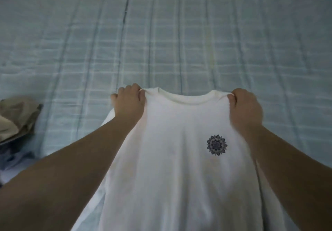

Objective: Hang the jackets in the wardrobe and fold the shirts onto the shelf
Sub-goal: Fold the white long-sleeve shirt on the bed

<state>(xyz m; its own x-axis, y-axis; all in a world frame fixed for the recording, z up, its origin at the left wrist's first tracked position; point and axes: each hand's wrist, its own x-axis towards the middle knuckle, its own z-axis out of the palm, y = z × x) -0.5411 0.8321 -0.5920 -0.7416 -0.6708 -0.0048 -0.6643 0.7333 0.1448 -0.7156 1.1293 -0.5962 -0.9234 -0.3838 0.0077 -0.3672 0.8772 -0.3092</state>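
At the left edge of the frame a heap (18,117) of clothes, tan on top with something bluish under it, lies on the checked sheet (161,32) that fills the upper half. Well to its right, at middle height, the left hand (128,103) pinches the shirt (179,158) at one shoulder, fingers curled over a bunch of white cloth beside the collar. From that line the shirt runs down toward the bottom of the frame between the two forearms — collar at the far end, hem out of sight below — so its long axis lies up and down the picture. A dark flower print (216,144) sits right of its middle. On the right, the right hand (244,108) pinches the other shoulder the same way, level with the left, so neither hand is nearer. Whether the cloth rests flat on the sheet I cannot tell. I judge the next move is laying it out for folding, which turns on keeping the shoulder line square across the bed. No wardrobe or shelf is in view.
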